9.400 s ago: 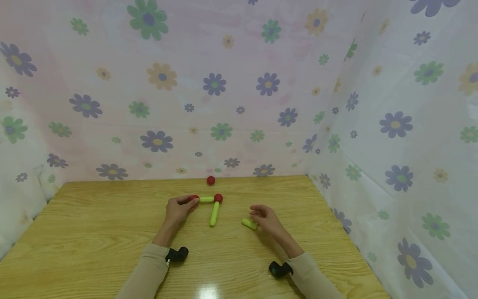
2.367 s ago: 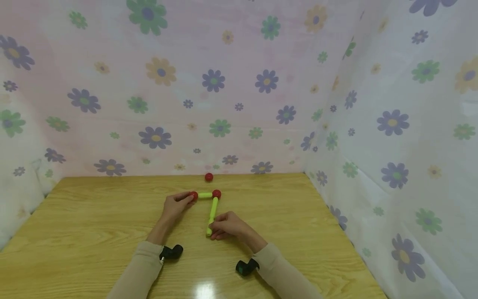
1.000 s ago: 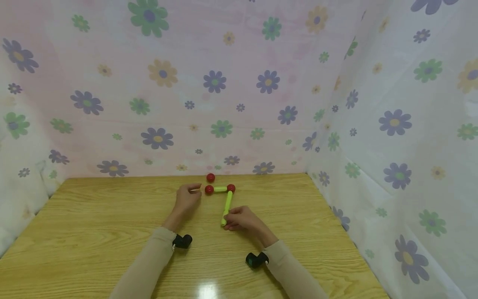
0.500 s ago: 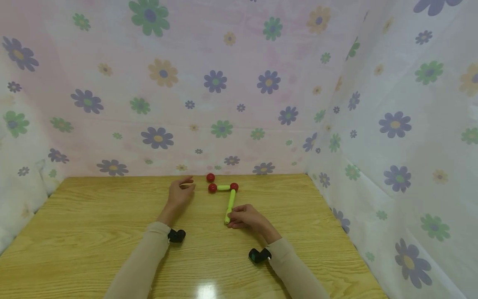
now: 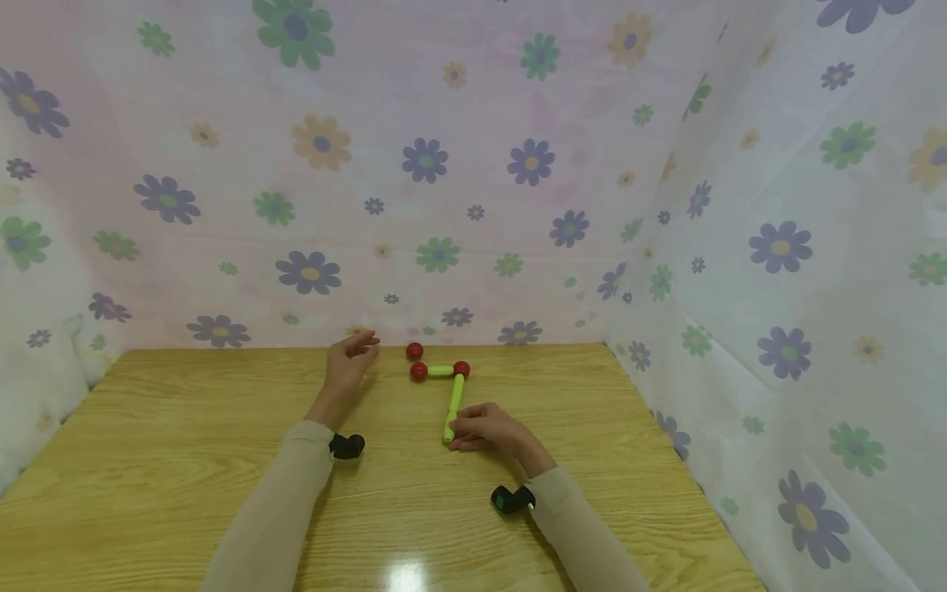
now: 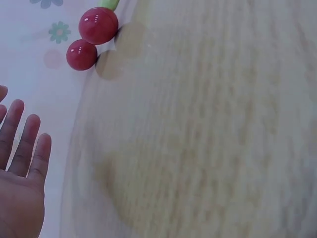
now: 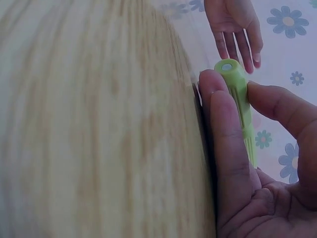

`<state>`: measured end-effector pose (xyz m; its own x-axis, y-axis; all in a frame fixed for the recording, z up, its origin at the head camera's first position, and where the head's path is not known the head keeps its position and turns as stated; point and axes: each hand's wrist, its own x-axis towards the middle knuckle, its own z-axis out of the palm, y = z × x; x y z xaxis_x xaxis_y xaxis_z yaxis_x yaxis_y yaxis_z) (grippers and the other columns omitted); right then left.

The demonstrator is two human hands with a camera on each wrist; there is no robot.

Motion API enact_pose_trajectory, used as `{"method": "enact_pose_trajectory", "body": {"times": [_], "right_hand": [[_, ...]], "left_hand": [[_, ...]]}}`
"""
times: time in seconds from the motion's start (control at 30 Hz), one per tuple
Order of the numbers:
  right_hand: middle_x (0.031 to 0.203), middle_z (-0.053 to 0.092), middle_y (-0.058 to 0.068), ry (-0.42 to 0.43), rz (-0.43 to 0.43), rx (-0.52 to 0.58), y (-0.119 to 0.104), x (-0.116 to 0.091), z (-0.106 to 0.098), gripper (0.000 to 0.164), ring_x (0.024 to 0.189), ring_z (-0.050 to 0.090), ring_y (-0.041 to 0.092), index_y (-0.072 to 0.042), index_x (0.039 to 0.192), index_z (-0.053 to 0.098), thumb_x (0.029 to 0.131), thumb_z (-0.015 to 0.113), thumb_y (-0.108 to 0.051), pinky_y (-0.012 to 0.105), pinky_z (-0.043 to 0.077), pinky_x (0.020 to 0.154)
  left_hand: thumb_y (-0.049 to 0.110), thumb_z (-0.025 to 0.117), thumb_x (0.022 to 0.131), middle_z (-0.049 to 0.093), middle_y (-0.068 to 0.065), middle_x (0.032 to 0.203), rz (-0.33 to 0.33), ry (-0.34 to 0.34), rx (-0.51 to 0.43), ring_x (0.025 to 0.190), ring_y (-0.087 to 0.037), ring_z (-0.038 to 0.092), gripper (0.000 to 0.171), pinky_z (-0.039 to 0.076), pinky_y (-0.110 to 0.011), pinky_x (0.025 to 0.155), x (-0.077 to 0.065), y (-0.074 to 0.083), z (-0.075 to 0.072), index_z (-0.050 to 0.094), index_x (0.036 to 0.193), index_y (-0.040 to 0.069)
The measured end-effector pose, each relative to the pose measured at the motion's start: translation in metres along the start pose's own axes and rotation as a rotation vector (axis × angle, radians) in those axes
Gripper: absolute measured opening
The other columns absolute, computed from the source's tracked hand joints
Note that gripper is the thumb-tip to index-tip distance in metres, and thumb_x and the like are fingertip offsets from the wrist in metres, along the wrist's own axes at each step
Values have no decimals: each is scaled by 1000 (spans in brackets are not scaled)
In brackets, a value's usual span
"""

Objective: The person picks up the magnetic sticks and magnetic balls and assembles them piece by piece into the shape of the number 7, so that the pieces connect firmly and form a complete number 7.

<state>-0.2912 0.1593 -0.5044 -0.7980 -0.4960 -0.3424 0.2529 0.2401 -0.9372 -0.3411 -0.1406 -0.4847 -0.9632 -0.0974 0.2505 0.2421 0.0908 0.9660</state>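
Observation:
My right hand (image 5: 491, 432) pinches a lime-green magnetic stick (image 7: 234, 82) between thumb and fingers; a metal disc shows in its near end. That stick meets the lower end of another green stick (image 5: 457, 393), which runs up to a red ball (image 5: 462, 369). From this ball a short-looking green stick (image 5: 441, 371) reaches left to a second red ball (image 5: 418, 372). A third red ball (image 5: 414, 351) sits just behind, close to the second; whether they touch I cannot tell. My left hand (image 5: 346, 368) hovers left of the balls, fingers extended, holding nothing.
The wooden table (image 5: 185, 477) ends at the back against a flower-printed cloth (image 5: 473, 271), close behind the third ball. Another cloth side (image 5: 740, 386) rises on the right. Black wrist cameras (image 5: 512, 499) sit on both sleeves.
My right hand has picked up the loose green stick and brought it to the hanging stick's end. My left hand has released the left ball and drawn away. The joined pieces have shifted right and back.

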Motion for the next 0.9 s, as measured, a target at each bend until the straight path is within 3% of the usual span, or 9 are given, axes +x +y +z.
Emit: {"method": "enact_pose_trajectory", "body": {"times": [0.1, 0.27, 0.43, 0.53, 0.77, 0.9], "right_hand": [[94, 75, 10, -6, -5, 8, -1, 0, 0, 31, 84, 75, 15, 5, 122, 62, 100, 66, -18, 22, 62, 74], [90, 75, 8, -3, -4, 15, -2, 0, 0, 26, 82, 75, 14, 3, 118, 63, 100, 65, -16, 21, 62, 71], [89, 75, 8, 1, 2, 21, 0, 1, 2, 26, 81, 75, 14, 3, 117, 62, 100, 66, -16, 21, 62, 71], [90, 75, 8, 6, 0, 21, 1, 1, 2, 27, 81, 75, 15, 4, 118, 62, 100, 66, -16, 22, 62, 71], [92, 75, 9, 4, -5, 15, 3, 1, 3, 27, 83, 75, 15, 3, 118, 62, 100, 66, -17, 22, 62, 73], [92, 75, 9, 3, -3, 14, 3, 0, 2, 25, 83, 75, 15, 3, 116, 63, 100, 65, -17, 22, 62, 73]], "left_hand": [[-2, 63, 98, 61, -37, 128, 27, -26, -26, 97, -13, 62, 38, 51, -8, 77, 2, 11, 3, 57, 133, -17], [3, 62, 100, 61, -33, 132, 32, -96, 36, 117, -33, 59, 38, 50, -11, 85, 10, 8, 9, 58, 135, -13], [8, 59, 103, 58, -27, 140, 17, -190, 121, 135, -41, 46, 40, 47, -42, 107, 15, -3, 14, 57, 139, -8], [9, 60, 102, 56, -25, 143, 3, -237, 147, 139, -41, 44, 41, 42, -55, 112, 16, -7, 16, 56, 140, -7], [7, 63, 101, 52, -25, 148, -20, -264, 170, 140, -42, 44, 42, 40, -59, 114, 14, -10, 22, 57, 140, -7], [5, 62, 100, 51, -27, 148, 21, -270, 207, 142, -44, 40, 41, 34, -60, 118, 15, -11, 26, 58, 139, -8]]}}
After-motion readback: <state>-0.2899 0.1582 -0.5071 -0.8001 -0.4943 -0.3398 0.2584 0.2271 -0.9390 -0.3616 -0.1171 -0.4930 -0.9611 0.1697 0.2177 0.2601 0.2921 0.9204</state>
